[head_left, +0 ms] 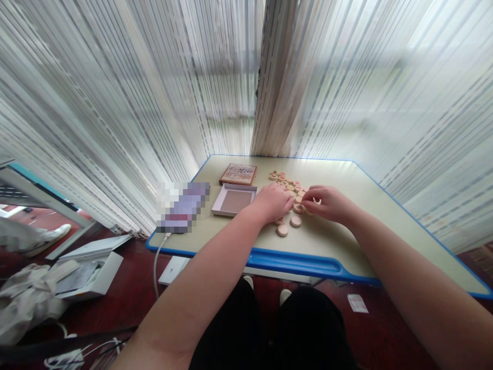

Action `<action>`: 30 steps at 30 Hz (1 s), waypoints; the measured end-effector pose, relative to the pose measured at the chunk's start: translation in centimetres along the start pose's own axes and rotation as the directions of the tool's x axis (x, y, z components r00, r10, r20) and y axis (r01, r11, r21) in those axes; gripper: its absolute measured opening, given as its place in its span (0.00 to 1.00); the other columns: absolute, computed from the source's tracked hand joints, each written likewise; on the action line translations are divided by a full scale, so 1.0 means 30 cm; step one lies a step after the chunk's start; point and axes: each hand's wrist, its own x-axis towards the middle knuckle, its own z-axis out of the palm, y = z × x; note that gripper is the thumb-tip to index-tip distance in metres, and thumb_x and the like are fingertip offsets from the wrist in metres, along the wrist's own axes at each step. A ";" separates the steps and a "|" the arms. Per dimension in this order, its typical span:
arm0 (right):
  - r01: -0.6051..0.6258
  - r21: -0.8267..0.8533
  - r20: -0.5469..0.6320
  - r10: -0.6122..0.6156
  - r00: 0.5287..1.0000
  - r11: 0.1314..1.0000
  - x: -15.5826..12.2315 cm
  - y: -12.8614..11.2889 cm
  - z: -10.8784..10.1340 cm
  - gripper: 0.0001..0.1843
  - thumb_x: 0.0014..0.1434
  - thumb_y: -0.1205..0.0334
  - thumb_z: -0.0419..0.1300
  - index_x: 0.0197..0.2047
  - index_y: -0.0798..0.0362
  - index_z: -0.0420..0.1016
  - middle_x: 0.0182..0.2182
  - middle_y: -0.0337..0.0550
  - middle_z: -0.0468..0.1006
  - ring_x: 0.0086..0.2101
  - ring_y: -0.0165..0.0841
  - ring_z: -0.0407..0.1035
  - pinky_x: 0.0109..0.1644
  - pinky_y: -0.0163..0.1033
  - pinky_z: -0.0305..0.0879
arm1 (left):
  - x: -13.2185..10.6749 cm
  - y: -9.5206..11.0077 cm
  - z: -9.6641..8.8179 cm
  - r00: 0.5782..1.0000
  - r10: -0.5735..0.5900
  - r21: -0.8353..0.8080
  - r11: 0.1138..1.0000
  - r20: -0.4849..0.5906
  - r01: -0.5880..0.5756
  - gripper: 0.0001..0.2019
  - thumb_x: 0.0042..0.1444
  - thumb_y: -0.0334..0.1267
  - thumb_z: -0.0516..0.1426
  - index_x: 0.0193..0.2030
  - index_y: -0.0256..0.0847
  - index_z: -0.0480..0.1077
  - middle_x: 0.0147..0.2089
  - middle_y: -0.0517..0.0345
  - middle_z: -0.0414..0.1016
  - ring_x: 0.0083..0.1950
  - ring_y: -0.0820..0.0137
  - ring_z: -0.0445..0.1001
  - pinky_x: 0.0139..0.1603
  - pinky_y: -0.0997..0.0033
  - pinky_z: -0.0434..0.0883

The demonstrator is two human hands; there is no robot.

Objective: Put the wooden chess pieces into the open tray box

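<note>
Round wooden Chinese chess pieces (290, 188) lie in a loose cluster on the pale table, some with red or dark characters showing. My left hand (274, 199) is over the left side of the cluster, fingers curled down and together; what is beneath them is hidden. From the right, my right hand (324, 203) reaches in with thumb and fingers pinched at the edge of a wooden chess piece (298, 208). Two blank-faced pieces, a near piece (282, 230) and another piece (296, 221), lie just in front of the hands. An open shallow box (216, 206) stands left of my left hand.
The patterned box lid (239, 173) lies behind the open box. A phone (187, 208), blurred out, rests at the table's left with a white cable (155, 267) hanging down. The blue table rim (296, 260) runs along the front; curtains (231, 77) hang behind.
</note>
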 end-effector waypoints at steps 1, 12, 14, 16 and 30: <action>-0.008 -0.004 -0.002 0.008 1.000 1.000 0.001 0.004 0.003 0.11 0.51 0.60 0.54 0.25 0.54 0.76 0.25 0.43 0.73 0.25 0.30 0.64 0.31 0.35 0.59 | 0.001 0.001 0.000 1.000 -0.007 0.003 1.000 0.003 0.007 0.20 0.63 0.42 0.44 0.39 0.38 0.75 0.44 0.49 0.75 0.48 0.62 0.69 0.50 0.62 0.65; -0.065 -0.012 -0.019 0.065 0.998 0.998 0.003 0.007 0.014 0.11 0.51 0.62 0.54 0.24 0.55 0.76 0.25 0.43 0.73 0.24 0.29 0.63 0.31 0.35 0.58 | -0.007 0.004 -0.004 1.000 -0.019 -0.050 0.999 -0.003 0.018 0.20 0.61 0.41 0.44 0.37 0.38 0.76 0.45 0.48 0.72 0.49 0.61 0.66 0.52 0.62 0.65; -0.067 -0.009 -0.036 0.067 0.997 0.998 0.001 0.007 0.013 0.11 0.51 0.62 0.54 0.24 0.55 0.76 0.25 0.42 0.73 0.24 0.29 0.62 0.31 0.35 0.58 | -0.006 0.002 0.000 1.000 -0.023 -0.081 0.996 0.000 0.023 0.19 0.61 0.41 0.45 0.36 0.39 0.77 0.45 0.49 0.71 0.50 0.62 0.65 0.53 0.62 0.65; -0.058 -0.009 -0.046 0.057 0.997 0.998 0.000 0.008 0.013 0.11 0.51 0.62 0.54 0.24 0.54 0.76 0.24 0.42 0.72 0.24 0.28 0.62 0.31 0.34 0.58 | -0.004 0.000 0.003 1.000 -0.025 -0.088 0.996 0.005 0.025 0.19 0.61 0.41 0.45 0.36 0.39 0.76 0.46 0.49 0.71 0.50 0.62 0.65 0.53 0.61 0.65; -0.066 -0.017 -0.057 0.065 0.996 0.998 0.001 0.014 0.015 0.13 0.52 0.60 0.53 0.26 0.54 0.77 0.24 0.42 0.73 0.24 0.29 0.63 0.31 0.34 0.59 | -0.001 -0.009 0.002 0.999 -0.044 -0.010 0.999 -0.020 0.044 0.18 0.62 0.41 0.44 0.38 0.37 0.74 0.43 0.49 0.72 0.47 0.63 0.66 0.51 0.62 0.64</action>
